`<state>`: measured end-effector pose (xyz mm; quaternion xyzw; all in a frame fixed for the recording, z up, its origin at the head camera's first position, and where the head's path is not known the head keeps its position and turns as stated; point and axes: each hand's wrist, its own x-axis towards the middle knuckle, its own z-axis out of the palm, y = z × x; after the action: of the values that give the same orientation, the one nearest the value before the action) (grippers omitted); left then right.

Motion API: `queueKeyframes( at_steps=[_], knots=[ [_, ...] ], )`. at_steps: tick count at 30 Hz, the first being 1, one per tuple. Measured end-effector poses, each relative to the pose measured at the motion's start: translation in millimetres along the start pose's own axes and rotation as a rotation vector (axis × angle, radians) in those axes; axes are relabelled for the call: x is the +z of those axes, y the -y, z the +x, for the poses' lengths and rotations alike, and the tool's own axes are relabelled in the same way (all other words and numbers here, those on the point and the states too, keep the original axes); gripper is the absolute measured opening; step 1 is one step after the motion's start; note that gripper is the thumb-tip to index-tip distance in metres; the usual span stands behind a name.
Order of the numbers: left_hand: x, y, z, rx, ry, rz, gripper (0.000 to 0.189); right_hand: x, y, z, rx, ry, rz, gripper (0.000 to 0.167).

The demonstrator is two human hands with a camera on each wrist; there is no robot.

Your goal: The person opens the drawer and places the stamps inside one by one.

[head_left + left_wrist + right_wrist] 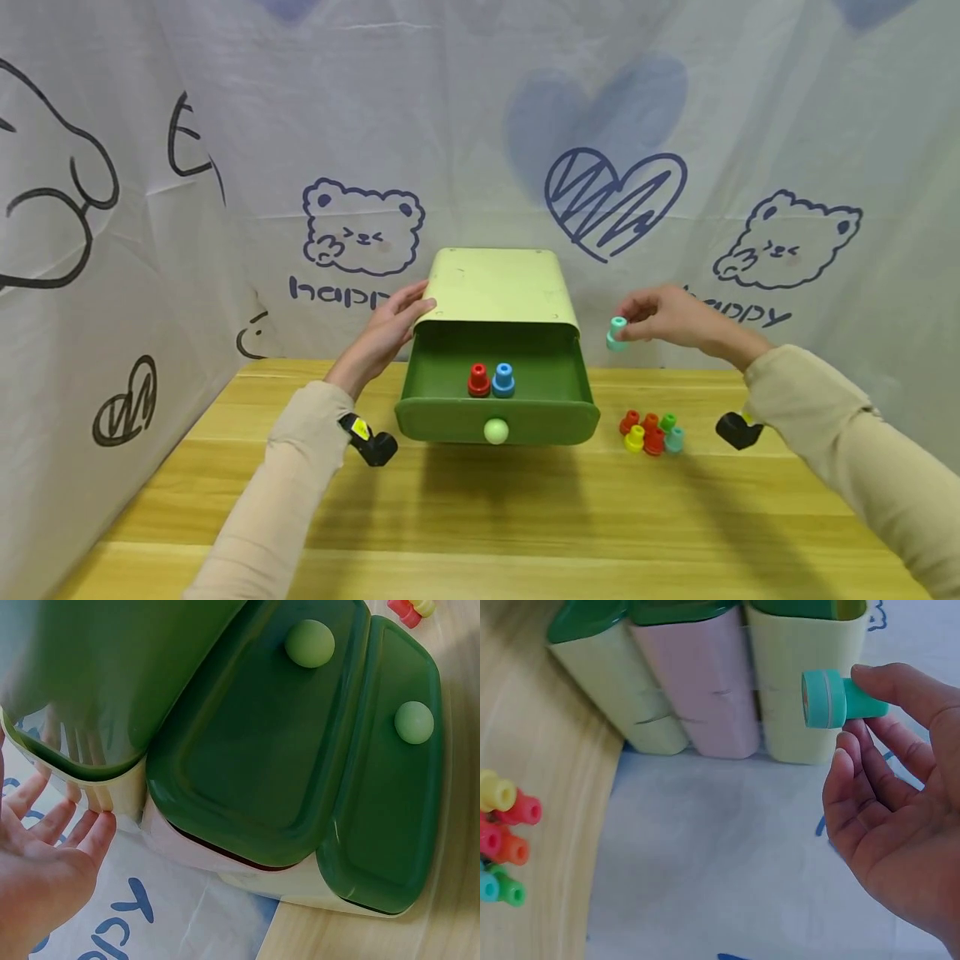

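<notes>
My left hand (388, 325) rests against the left side of the top drawer's cream casing (498, 283). Its fingers lie fairly straight along that wall in the left wrist view. The green top drawer (497, 421) is pulled out, and a red peg (478, 381) and a blue peg (503, 381) stand upright inside. To the right of the casing, my right hand (663, 317) pinches a teal peg (836, 699) by its narrow end, between thumb and fingers. In the head view this peg is raised above drawer height.
Several coloured pegs (653, 435) stand clustered on the wooden table (540, 525), right of the drawers. Below the top drawer are two closed ones, the middle drawer (247, 765) and the bottom drawer (390, 795), each with a round knob. A printed white cloth (465, 125) hangs behind.
</notes>
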<state>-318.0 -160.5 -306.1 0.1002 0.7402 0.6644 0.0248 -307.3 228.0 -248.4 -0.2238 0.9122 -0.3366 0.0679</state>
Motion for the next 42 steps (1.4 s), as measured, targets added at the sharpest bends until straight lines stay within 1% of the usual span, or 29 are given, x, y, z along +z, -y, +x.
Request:
queueKeyframes(
  at_steps=[5, 8, 14, 18, 23, 28, 31, 34, 39, 42],
  knots=[
    [0.1, -0.7, -0.7, 0.0, -0.001, 0.001, 0.065, -4, 13, 2.5, -0.01, 0.006, -0.003, 0.029],
    [0.4, -0.8, -0.8, -0.004, -0.002, 0.004, 0.065, -4, 20, 3.3, -0.02, 0.026, -0.01, 0.03],
    [1.0, -0.5, 1.6, -0.006, -0.003, 0.006, 0.064, -5, 35, 4.4, -0.061, 0.076, -0.038, 0.026],
    [2.5, -0.3, 3.2, 0.006, 0.003, 0.008, 0.064, -6, 45, 5.4, -0.068, 0.088, -0.057, 0.023],
    [1.3, 3.5, -0.4, 0.0, -0.004, 0.01, 0.063, -1, 58, 10.7, -0.087, 0.143, -0.051, 0.021],
    [1.0, 3.9, 0.8, 0.026, 0.001, 0.002, 0.064, 3, 71, 15.0, -0.118, 0.181, -0.073, 0.019],
    [1.0, 3.3, 1.4, 0.031, 0.003, -0.003, 0.064, 7, 78, 16.6, -0.127, 0.201, -0.112, 0.018],
    [1.2, 2.7, 1.5, 0.023, 0.0, -0.005, 0.064, 15, 82, 17.9, -0.143, 0.24, -0.143, 0.016],
    [1.1, 3.0, 1.2, 0.019, 0.004, -0.011, 0.064, 33, 84, 18.9, -0.183, 0.328, -0.135, 0.013],
    [0.9, 3.8, 1.2, 0.019, 0.007, -0.008, 0.064, 41, 83, 19.5, -0.187, 0.351, -0.126, 0.013]
  ],
)
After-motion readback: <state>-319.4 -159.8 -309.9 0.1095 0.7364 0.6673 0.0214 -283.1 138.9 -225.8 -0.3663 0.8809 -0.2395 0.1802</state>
